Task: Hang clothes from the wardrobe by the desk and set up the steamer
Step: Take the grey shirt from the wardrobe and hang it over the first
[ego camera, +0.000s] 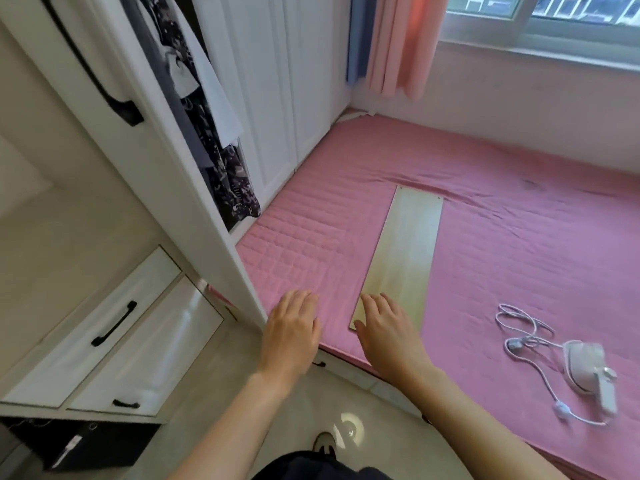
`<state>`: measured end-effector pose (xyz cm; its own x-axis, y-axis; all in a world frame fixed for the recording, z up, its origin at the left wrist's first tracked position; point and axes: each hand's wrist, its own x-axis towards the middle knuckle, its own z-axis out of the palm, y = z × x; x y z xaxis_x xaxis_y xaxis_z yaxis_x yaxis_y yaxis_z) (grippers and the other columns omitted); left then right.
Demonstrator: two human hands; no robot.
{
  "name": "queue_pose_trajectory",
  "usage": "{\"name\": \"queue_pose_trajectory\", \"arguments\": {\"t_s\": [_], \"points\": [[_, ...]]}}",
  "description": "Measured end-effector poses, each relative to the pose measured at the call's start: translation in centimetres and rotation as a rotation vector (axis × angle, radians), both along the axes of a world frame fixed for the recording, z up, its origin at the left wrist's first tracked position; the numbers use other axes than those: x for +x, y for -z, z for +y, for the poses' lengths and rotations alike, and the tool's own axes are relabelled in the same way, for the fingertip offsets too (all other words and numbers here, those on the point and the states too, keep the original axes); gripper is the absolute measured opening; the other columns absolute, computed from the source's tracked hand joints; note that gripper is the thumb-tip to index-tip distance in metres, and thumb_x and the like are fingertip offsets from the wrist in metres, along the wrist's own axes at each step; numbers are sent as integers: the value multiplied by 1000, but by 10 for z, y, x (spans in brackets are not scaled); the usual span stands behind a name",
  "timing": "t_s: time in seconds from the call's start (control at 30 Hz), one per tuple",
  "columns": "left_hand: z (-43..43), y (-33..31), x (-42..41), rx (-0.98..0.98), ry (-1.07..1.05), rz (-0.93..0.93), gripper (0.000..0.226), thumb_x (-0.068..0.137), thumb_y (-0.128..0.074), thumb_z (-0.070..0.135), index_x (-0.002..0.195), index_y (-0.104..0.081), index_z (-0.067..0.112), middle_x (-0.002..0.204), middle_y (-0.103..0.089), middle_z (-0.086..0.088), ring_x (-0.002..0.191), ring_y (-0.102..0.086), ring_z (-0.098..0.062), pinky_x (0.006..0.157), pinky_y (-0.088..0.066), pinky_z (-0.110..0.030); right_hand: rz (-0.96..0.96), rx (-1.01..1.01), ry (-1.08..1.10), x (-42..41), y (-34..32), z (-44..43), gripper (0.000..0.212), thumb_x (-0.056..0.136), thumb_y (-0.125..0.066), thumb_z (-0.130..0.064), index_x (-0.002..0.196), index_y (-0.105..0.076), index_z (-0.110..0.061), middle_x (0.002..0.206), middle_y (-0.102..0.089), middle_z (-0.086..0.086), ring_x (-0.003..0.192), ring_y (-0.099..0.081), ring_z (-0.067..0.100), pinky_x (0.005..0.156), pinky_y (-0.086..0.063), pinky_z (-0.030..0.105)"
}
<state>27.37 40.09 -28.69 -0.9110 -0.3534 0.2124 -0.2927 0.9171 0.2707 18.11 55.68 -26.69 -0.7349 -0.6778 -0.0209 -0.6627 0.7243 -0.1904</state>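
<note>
The white wardrobe (221, 188) stands open at the left, with several clothes (207, 109) hanging inside: a grey one, a white one and a dark patterned one. A white handheld steamer (588, 370) lies on the pink bed (485, 258) at the right, its white cord (523, 327) loose beside it. My left hand (291, 330) hovers with straight fingers over the bed's near edge, next to the wardrobe's corner. My right hand (388, 330) is stretched out flat over the near end of a pale wooden board (405, 251). Both hands hold nothing.
White drawers (114, 330) with black handles stand at the lower left, a dark box (79, 445) below them. Pink and blue curtains (391, 43) hang at the back by a window (554, 19). A glossy tiled floor (311, 407) lies under me.
</note>
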Motion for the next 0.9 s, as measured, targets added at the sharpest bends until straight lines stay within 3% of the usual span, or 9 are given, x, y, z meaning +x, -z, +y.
{"name": "queue_pose_trajectory", "arguments": {"t_s": [0.27, 0.4, 0.63, 0.9], "points": [[-55, -21, -76, -6, -120, 25, 38, 90, -59, 21, 127, -57, 10, 129, -59, -6, 126, -49, -25, 106, -39, -36, -9, -38, -123, -77, -17, -66, 51, 100, -38, -33, 143, -32, -6, 144, -42, 10, 135, -34, 29, 112, -30, 38], [-84, -31, -113, 13, -209, 67, 42, 92, -57, 22, 132, -53, 11, 133, -57, -8, 128, -47, -25, 104, -45, -40, 5, -60, -182, -121, -25, -106, 48, 100, -39, -33, 140, -36, -7, 142, -45, 10, 134, -36, 30, 110, -30, 38], [-138, -62, -181, 9, -409, 209, 38, 91, -58, 15, 129, -55, 9, 127, -59, -6, 122, -49, -23, 98, -49, -39, 68, -147, -334, -203, -49, -183, 41, 93, -56, -25, 126, -52, -1, 123, -60, 15, 120, -51, 36, 96, -46, 44], [-211, -107, -249, -60, -642, 334, 33, 92, -58, 16, 124, -59, 7, 122, -62, -8, 117, -53, -22, 93, -52, -36, 119, -243, -566, -285, -102, -278, 46, 98, -46, -26, 136, -42, -2, 135, -52, 14, 133, -39, 34, 110, -34, 42]]}}
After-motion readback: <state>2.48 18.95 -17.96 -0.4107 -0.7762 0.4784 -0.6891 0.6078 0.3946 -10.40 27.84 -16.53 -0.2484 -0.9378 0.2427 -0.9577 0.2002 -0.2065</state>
